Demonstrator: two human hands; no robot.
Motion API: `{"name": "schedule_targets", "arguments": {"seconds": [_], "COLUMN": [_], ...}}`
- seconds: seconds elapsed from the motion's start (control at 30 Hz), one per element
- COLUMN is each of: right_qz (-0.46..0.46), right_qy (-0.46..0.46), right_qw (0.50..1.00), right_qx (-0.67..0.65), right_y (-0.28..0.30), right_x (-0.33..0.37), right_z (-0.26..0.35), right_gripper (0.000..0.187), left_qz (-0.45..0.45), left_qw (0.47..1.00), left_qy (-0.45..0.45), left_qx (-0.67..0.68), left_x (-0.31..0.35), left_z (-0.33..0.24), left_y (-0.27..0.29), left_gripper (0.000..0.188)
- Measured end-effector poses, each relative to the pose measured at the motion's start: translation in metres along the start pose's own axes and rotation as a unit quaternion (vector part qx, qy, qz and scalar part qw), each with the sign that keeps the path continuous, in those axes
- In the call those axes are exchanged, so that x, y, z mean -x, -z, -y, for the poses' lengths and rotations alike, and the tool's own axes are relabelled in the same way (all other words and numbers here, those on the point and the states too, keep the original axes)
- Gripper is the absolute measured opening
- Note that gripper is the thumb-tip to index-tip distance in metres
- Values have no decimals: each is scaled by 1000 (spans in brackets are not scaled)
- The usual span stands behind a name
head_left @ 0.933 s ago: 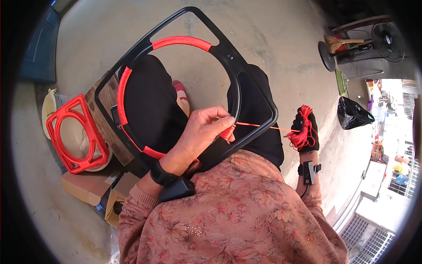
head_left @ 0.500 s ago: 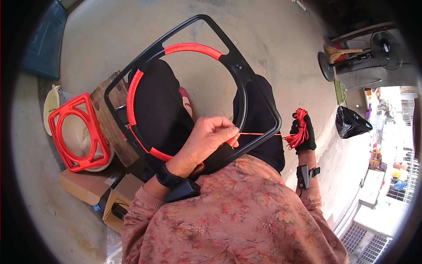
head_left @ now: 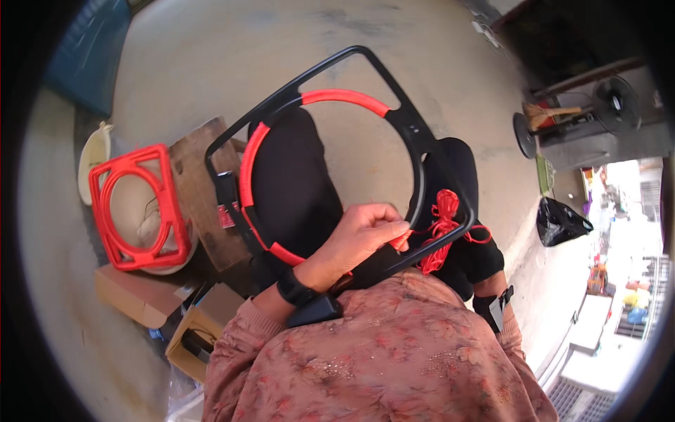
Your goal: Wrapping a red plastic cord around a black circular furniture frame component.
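Note:
A black frame (head_left: 389, 76) with a round opening lies tilted across my lap. Red cord wraps (head_left: 344, 95) cover several stretches of its ring. My bare left hand (head_left: 365, 235) pinches the ring's near right part, with finger and thumb closed on a short red wrap (head_left: 401, 241). My right hand (head_left: 481, 264), in a black glove, is at the frame's lower right corner, closed on a looped bundle of red cord (head_left: 437, 243). The bundle sits by the frame's right bar, and its fingers are partly hidden. A loose cord loop stands out to the right.
To the left, a red-wrapped frame (head_left: 176, 211) leans on a pale tub, beside a wooden stool (head_left: 204, 179). Open cardboard boxes (head_left: 200, 327) stand nearer me. At right are a black plastic bag (head_left: 562, 224), a fan (head_left: 617, 104) and a broom (head_left: 552, 112).
My right hand has come left with the cord bundle, up to the frame. The taut cord has gone slack and looped. My left hand keeps its pinch; the whole view has shifted.

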State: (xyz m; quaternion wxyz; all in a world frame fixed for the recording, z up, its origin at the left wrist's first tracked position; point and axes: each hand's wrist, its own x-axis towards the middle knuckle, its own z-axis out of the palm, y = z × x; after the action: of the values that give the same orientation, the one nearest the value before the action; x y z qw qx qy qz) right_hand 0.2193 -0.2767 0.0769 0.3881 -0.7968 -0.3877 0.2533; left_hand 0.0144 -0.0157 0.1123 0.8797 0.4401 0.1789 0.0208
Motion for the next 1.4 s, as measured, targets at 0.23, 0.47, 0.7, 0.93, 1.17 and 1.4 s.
{"name": "schedule_targets", "arguments": {"seconds": [0.23,0.47,0.7,0.93,1.17,1.4], "right_qz": [55,-10,120,245,181,48], "right_qy": [123,217,105,-82,-11,86], "right_qw": [971,970,973,838,875,925], "right_qx": [198,108,-169,-480,-450,-367], "right_y": [2,-14,-49,-55,-67,-102], "right_x": [19,-24,-95,-107,-119,-135], "right_z": [32,58,96,101,80,74], "right_gripper": [47,40,42,48,40,37], "left_qz": [-16,-28,-41,-62,-63,-76], "left_qw": [999,998,997,993,995,997], "left_qy": [-44,-54,-54,-62,-45,5], "left_qx": [-9,-30,-30,-75,-60,-13], "left_x": [-6,0,1,-8,-12,-13], "left_z": [3,-3,4,4,0,4], "left_y": [-6,-29,-25,-10,-5,5], "left_gripper": [19,16,17,28,32,31]}}
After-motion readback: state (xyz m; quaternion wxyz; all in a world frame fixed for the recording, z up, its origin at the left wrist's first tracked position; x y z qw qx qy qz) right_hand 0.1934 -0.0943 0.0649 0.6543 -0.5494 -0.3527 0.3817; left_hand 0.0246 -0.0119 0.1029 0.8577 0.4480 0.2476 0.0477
